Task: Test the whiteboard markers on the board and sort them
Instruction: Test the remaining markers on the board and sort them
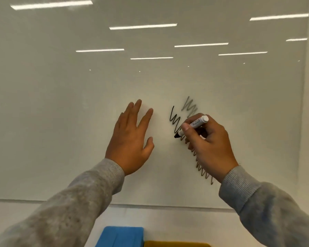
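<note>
The whiteboard (61,122) fills nearly everything in front of this person, glossy and pale, with ceiling strip lights mirrored across its upper half; its bottom edge runs along low down, and below that edge sit a blue bin (121,237) and, just beside it to the right, a yellow bin (177,244), both only partly in sight. Grey sleeves reach up from both lower corners. The left hand (130,138) lies spread and empty near the board's middle, fingers wide, seemingly flat on the surface though contact cannot be confirmed; the right hand (209,147) is closed round a white-barrelled marker (194,124), pinched between thumb and fingers with its tail pointing up and right. Its black tip meets the board right of centre, at a dark zigzag scribble (173,120) that trails down towards the lower right behind the wrist; just above it is a fainter grey scribble (190,107).

This marker looks to be writing well; the pale mark probably came from a weak one. The risk from here, I'd say, is smearing: the heel of the writing hand passes over wet ink and could drag it, muddying the comparison; the cap is not visible, so the tip might dry out, or the pen might land in the wrong bin.
</note>
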`<state>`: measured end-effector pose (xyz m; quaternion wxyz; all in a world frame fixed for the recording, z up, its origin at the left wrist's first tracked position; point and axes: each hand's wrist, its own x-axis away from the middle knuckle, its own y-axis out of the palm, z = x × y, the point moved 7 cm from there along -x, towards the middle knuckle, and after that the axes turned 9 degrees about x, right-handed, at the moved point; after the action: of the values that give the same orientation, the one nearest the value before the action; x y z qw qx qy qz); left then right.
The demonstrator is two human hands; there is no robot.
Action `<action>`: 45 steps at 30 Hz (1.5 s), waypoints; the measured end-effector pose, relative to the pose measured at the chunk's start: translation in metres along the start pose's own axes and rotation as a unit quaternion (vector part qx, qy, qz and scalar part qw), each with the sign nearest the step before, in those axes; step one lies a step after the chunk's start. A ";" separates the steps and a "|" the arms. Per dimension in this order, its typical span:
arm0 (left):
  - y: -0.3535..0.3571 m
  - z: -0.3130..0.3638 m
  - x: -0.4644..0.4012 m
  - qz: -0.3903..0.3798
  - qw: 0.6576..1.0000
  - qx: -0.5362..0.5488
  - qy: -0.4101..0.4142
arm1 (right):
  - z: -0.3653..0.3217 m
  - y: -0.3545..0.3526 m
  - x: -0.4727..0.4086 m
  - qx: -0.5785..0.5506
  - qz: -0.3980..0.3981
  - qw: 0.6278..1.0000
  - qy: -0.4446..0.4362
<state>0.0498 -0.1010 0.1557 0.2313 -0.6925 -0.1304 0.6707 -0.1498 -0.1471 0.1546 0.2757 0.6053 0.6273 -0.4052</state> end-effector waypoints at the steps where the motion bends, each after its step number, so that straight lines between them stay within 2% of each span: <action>1: 0.005 -0.003 -0.004 -0.012 1.000 -0.012 -0.009 | -0.006 0.000 -0.008 -0.004 0.008 1.000 -0.012; 7: 0.024 -0.012 -0.006 -0.035 0.997 -0.071 -0.015 | -0.026 0.015 -0.038 0.050 -0.014 0.992 -0.111; 14: 0.028 -0.016 -0.003 -0.032 0.994 -0.100 0.002 | -0.031 0.025 -0.041 0.168 0.031 0.957 -0.234; 18: 0.030 -0.018 -0.001 -0.030 0.994 -0.106 0.007 | -0.022 0.045 -0.018 0.196 -0.034 0.939 -0.279; 20: 0.030 -0.018 -0.001 -0.030 0.994 -0.107 0.011 | -0.022 0.045 -0.012 0.221 -0.025 0.924 -0.311; 23: 0.030 -0.018 0.000 -0.028 0.994 -0.108 0.013 | -0.022 0.033 -0.017 0.196 0.024 0.932 -0.302; 26: 0.031 -0.018 0.001 -0.026 0.994 -0.107 0.013 | -0.019 0.045 -0.013 0.224 -0.026 0.922 -0.314; 30: 0.033 -0.020 0.002 -0.023 0.994 -0.107 0.014 | -0.014 0.035 -0.012 0.216 0.004 0.930 -0.297; 34: 0.033 -0.020 0.001 -0.023 0.994 -0.106 0.015 | -0.009 0.047 0.003 0.243 -0.045 0.917 -0.314; 38: 0.033 -0.021 0.002 -0.019 0.993 -0.112 0.013 | -0.007 0.028 -0.004 0.221 0.025 0.932 -0.285; 42: 0.033 -0.021 0.003 -0.021 0.993 -0.112 0.014 | -0.006 0.042 0.008 0.251 -0.035 0.914 -0.317; 45: 0.033 -0.022 0.003 -0.022 0.993 -0.115 0.014 | -0.007 0.026 -0.002 0.233 0.001 0.927 -0.295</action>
<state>0.0671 -0.1308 0.1367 0.1671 -0.7206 -0.2187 0.6364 -0.1226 -0.1440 0.1556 0.3001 0.5060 0.4048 -0.7000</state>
